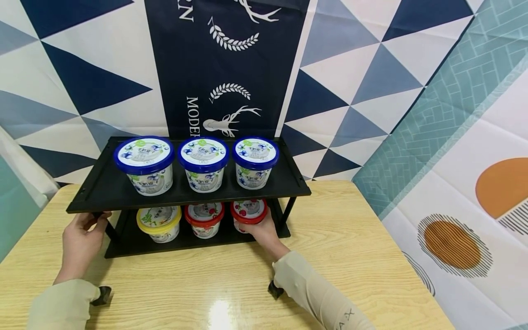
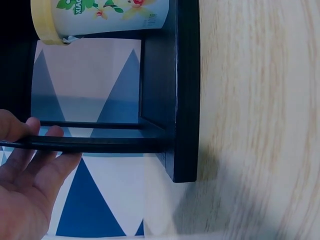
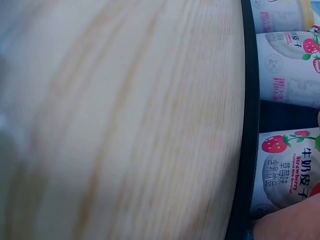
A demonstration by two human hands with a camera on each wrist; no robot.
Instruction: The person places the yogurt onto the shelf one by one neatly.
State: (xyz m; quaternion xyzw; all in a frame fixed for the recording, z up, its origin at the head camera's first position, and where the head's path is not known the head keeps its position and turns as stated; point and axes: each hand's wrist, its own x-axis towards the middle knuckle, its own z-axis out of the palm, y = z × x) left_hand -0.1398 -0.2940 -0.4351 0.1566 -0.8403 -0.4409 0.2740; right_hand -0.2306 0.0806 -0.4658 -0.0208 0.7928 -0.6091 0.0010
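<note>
A black two-tier rack (image 1: 198,250) stands on the table against the patterned backdrop. On the lower tier, my right hand (image 1: 261,230) grips the rightmost red-lidded strawberry tub (image 1: 249,209) by its side. The tub's printed label (image 3: 286,172) faces the right wrist camera, with a finger along its edge. My left hand (image 1: 84,238) holds the rack's front left post (image 2: 100,144) between thumb and fingers, just under the upper tier. Another red-lidded tub (image 1: 205,219) and a yellow-lidded tub (image 1: 160,223) stand to the left of the gripped one.
Three blue-lidded tubs (image 1: 203,164) stand in a row on the upper tier, above the lower tubs. A right post (image 1: 287,211) rises beside my right hand. The wooden table (image 1: 185,288) extends in front, and a patterned cloth (image 1: 350,68) hangs behind.
</note>
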